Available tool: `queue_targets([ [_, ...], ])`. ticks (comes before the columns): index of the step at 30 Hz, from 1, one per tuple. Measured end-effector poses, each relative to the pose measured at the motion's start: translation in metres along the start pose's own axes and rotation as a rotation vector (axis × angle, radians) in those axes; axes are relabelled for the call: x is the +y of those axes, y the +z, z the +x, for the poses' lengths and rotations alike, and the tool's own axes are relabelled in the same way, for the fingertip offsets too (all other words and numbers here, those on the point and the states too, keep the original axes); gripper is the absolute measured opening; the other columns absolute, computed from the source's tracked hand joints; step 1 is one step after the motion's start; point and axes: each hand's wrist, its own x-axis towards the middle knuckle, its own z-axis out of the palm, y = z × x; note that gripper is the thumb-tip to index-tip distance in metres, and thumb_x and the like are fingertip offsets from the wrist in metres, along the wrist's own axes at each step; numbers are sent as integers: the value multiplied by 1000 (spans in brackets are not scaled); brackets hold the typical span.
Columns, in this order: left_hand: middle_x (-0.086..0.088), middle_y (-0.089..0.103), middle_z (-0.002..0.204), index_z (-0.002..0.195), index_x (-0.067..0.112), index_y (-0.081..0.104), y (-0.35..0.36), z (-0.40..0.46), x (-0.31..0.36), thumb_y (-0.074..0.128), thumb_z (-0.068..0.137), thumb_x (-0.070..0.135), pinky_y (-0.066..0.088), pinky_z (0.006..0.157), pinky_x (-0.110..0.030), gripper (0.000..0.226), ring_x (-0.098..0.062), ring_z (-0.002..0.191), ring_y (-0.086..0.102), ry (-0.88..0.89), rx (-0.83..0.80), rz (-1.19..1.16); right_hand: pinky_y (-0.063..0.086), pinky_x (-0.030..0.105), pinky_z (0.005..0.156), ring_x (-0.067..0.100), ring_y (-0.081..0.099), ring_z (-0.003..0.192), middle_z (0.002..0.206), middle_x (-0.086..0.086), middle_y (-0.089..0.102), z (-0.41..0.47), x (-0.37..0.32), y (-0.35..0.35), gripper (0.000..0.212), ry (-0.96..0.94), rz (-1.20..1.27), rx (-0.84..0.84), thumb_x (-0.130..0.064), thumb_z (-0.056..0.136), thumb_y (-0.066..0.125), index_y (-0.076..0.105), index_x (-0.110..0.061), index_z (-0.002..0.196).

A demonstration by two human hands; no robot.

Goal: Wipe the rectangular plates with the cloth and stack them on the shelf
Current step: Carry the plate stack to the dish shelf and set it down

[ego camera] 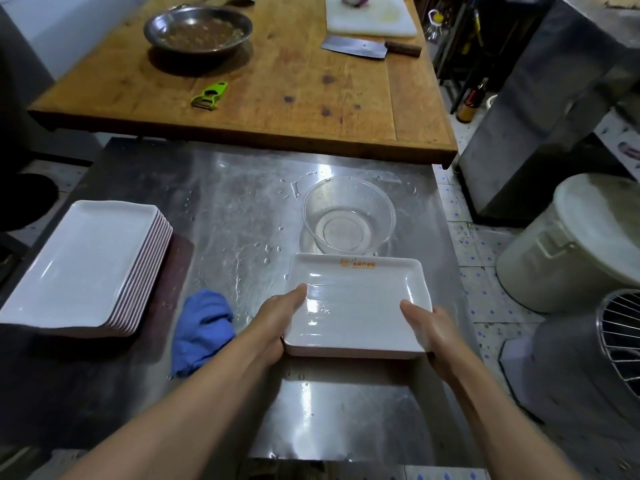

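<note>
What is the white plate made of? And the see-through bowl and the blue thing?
White plate: glossy, probably melamine or ceramic; it shines.
Bowl: clear glass or plastic; you see through it.
Blue cloth: soft fabric, crumpled in folds.

Commercial kitchen, back-of-house prep area. Stainless steel worktop (242,209) wet with droplets. Stack of identical white rectangular plates (79,268) at left, restaurant-style quantity. Wooden prep table (277,98) behind with cleaver (363,47), white cutting board (372,19), metal pan (198,29), green peeler (210,95). Large lidded bucket (575,244) on tiled floor at right. Bottles (472,102) by far wall, possibly sauces.
</note>
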Motion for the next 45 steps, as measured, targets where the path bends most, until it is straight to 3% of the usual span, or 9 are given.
queue_targets([
  [4, -17, 66, 113, 120, 3, 57, -4, -12, -4, 57, 93, 31, 46, 99, -48, 39, -33, 104, 63, 6, -13, -49, 54, 45, 85, 30, 69, 90, 99, 14, 71, -15, -6, -1, 25, -30, -4, -16, -15, 87, 60, 61, -3, 109],
  [11, -16, 68, 107, 110, 4, 63, -17, -56, 4, 53, 94, 27, 50, 88, -42, 29, -32, 95, 64, 56, 4, -166, 53, 27, 55, 21, 70, 72, 87, 10, 72, -48, -31, 10, 11, -113, 8, -89, -13, 88, 60, 62, -7, 96],
  [16, -6, 71, 66, 83, 6, 60, -41, -94, 13, 57, 93, 19, 57, 60, -34, 16, -21, 62, 69, 154, 94, -229, 53, 30, 54, 21, 70, 70, 86, 9, 71, -67, -49, 31, 12, -159, -20, -165, -16, 86, 62, 59, -9, 96],
  [20, -20, 62, 119, 126, 3, 51, -61, -123, 19, 53, 95, 23, 46, 95, -53, 37, -37, 109, 60, 178, 96, -315, 52, 30, 51, 19, 69, 58, 71, 4, 72, -80, -61, 54, 7, -184, -54, -208, -15, 85, 62, 60, -9, 90],
  [24, -16, 64, 116, 126, 5, 55, -88, -144, 22, 47, 97, 21, 47, 94, -48, 34, -33, 105, 61, 202, 96, -425, 48, 25, 47, 20, 69, 64, 77, 6, 73, -92, -69, 82, 13, -200, -100, -252, -14, 83, 62, 64, -7, 94],
  [31, -14, 67, 115, 119, 6, 61, -148, -163, 21, 52, 96, 24, 49, 90, -43, 31, -32, 106, 62, 210, 175, -496, 45, 20, 40, 10, 65, 47, 54, -4, 69, -114, -75, 144, 6, -225, -149, -307, -13, 83, 63, 60, -9, 79],
  [37, -13, 68, 111, 112, 8, 63, -219, -181, 19, 52, 96, 26, 48, 89, -40, 27, -30, 102, 63, 207, 216, -519, 48, 27, 53, 21, 66, 62, 70, 6, 70, -145, -73, 209, 16, -205, -199, -379, -15, 81, 64, 65, -1, 90],
  [40, -14, 67, 110, 100, 10, 64, -259, -193, 18, 51, 96, 27, 48, 94, -42, 22, -31, 103, 62, 211, 237, -507, 45, 25, 48, 23, 64, 63, 74, 9, 68, -167, -70, 247, 19, -203, -208, -393, -14, 81, 63, 63, 1, 93],
  [45, -14, 68, 109, 100, 10, 64, -327, -210, 17, 53, 95, 28, 46, 97, -47, 21, -32, 103, 62, 211, 260, -524, 35, 17, 33, 11, 51, 35, 56, 4, 55, -205, -62, 309, 11, -153, -238, -373, -13, 83, 62, 58, -3, 80],
])
